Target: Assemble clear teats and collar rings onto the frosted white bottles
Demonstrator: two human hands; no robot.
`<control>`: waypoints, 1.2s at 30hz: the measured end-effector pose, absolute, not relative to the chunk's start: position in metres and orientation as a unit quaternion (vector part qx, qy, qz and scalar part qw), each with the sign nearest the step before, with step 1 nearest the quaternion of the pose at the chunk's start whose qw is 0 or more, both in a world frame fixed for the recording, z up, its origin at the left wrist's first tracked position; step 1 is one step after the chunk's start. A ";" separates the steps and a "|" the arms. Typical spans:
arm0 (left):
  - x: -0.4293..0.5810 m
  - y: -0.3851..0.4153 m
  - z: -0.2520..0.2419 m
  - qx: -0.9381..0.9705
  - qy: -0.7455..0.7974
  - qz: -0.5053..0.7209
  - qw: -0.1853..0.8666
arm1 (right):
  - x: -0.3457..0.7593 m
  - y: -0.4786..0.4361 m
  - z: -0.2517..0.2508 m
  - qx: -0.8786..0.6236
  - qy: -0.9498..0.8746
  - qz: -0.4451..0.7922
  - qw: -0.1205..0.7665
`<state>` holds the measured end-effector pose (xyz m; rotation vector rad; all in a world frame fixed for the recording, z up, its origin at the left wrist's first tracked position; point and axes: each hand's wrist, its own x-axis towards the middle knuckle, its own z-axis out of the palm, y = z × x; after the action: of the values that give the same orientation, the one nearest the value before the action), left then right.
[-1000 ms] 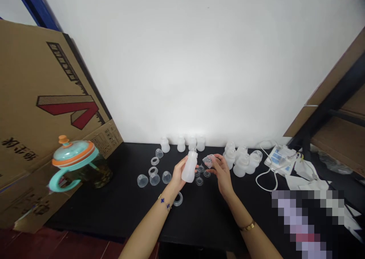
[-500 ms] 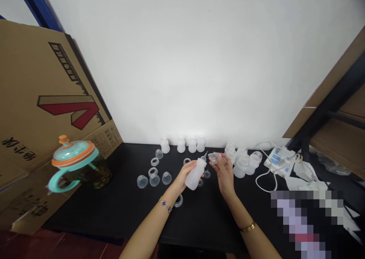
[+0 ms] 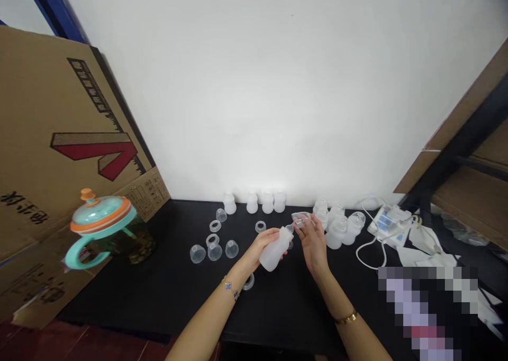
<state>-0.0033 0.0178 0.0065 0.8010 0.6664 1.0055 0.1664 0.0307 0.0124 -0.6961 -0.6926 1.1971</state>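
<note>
My left hand (image 3: 264,244) is wrapped round a frosted white baby bottle (image 3: 273,252), tilted with its neck up and to the right. A thin clear tip (image 3: 291,226) shows at the bottle's mouth. In the fingers of my right hand (image 3: 313,242) is a clear plastic piece (image 3: 301,219), close by the bottle's neck; its exact kind is hard to make out. Below my left hand lies a clear ring (image 3: 248,281). Another ring (image 3: 260,226) lies beyond it, and a small part beside the bottle is partly hidden.
Clear domed caps (image 3: 215,251) and rings (image 3: 212,240) lie on the black table (image 3: 166,292) at left. Open bottles (image 3: 252,202) stand along the wall; capped bottles (image 3: 336,233) stand right. A large jug (image 3: 107,228) is far left, a white cable and power strip (image 3: 384,223) right.
The bottle in my left hand has come slightly down and right. My right hand's clear piece now sits nearer the bottle's tip.
</note>
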 end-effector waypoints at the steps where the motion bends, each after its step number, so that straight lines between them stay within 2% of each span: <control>1: -0.003 0.018 0.007 0.364 0.306 0.459 0.751 | 0.166 0.031 0.013 -0.319 -0.315 0.541 0.712; 36: -0.002 0.016 0.010 0.391 0.321 0.445 0.739 | 0.166 0.027 0.008 -0.306 -0.372 0.581 0.656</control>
<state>-0.0019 0.0159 0.0095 0.8570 0.7046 0.9767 0.1661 0.0271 0.0078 -0.6931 -0.8443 1.3173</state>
